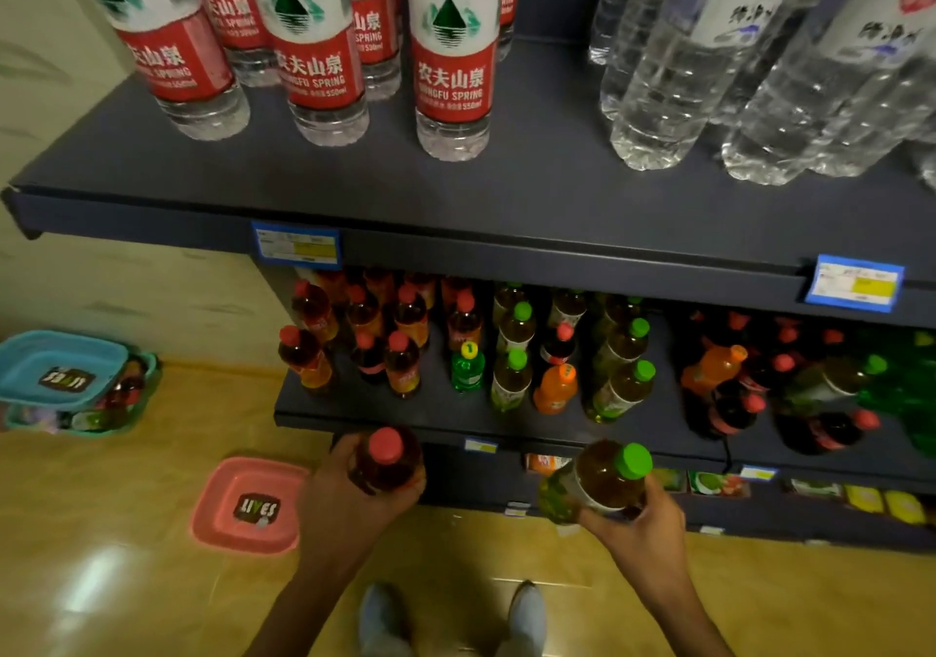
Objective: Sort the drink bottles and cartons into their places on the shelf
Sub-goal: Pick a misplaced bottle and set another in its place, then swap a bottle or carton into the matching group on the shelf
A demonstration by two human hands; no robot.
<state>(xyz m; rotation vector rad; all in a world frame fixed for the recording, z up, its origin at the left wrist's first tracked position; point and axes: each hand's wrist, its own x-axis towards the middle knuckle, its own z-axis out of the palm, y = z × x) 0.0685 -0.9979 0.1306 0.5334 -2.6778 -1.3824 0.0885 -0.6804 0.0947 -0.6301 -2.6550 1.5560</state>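
My left hand (349,499) grips a dark tea bottle with a red cap (387,459), held just below the front edge of the middle shelf (405,416). My right hand (640,522) holds a green-capped tea bottle (597,479), tilted, in front of the same shelf edge further right. On that shelf stand red-capped bottles (400,362) at the left, green-capped tea bottles (516,373) in the middle, an orange bottle (557,388) and a small green bottle (468,368). More bottles lie jumbled at the right (810,403).
The top shelf (506,190) carries red-labelled water bottles (451,64) at left and clear water bottles (673,74) at right. A pink basin (218,509) lies on the floor by my left hand. Blue and teal baskets (61,373) with drinks sit far left. Cartons (719,484) fill the lowest shelf.
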